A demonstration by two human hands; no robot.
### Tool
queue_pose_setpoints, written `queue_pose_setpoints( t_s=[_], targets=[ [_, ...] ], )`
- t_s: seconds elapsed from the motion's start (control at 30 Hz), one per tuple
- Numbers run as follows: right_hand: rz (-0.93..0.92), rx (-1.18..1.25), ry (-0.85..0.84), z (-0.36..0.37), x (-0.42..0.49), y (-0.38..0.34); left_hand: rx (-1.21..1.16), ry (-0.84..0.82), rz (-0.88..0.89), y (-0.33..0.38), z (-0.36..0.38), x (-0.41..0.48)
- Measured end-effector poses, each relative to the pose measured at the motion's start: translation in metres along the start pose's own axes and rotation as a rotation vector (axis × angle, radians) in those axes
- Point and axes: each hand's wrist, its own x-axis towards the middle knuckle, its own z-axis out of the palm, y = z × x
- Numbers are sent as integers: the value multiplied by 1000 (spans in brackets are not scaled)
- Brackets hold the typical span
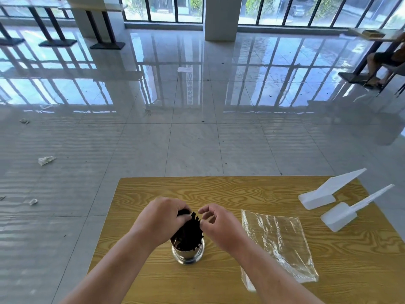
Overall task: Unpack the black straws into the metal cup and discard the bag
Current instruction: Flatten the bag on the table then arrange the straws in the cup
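Note:
A bundle of black straws (pixel 189 232) stands in the shiny metal cup (pixel 188 253) on the wooden table (pixel 219 194). My left hand (pixel 161 218) is closed around the upper ends of the straws from the left. On the right of the straw tips, my right hand (pixel 219 224) has its fingers curled, thumb and forefinger close to the tips; whether they pinch a straw I cannot tell. The empty clear plastic bag (pixel 278 244) lies flat on the table to the right of the cup.
Two white plastic scoops (pixel 317 195) (pixel 341 217) lie at the table's far right. Scraps of paper (pixel 46 160) litter the glossy tiled floor on the left. A seated person's legs (pixel 381 62) show at the far right by another table.

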Motion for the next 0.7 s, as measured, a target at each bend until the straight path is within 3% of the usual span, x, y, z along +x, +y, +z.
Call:
queue_pose_setpoints(
  t_s=[0.13, 0.23, 0.33, 0.5, 0.63, 0.7],
  targets=[
    [0, 63, -154, 7, 3, -16, 1, 19, 29, 8, -22, 2],
    [-12, 17, -179, 12, 8, -28, -14, 14, 43, 13, -37, 6],
    [-27, -41, -176, 20, 13, -36, 13, 33, 47, 18, -50, 10],
    [-70, 65, -59, 31, 20, -47, 44, 106, 48, 20, -64, 15],
    [-152, 111, 32, 27, 20, -56, -142, 144, 7, 15, -71, 19],
    [-187, 105, 50, 22, 20, -62, -364, 174, -17, 12, -69, 22]
  ],
)
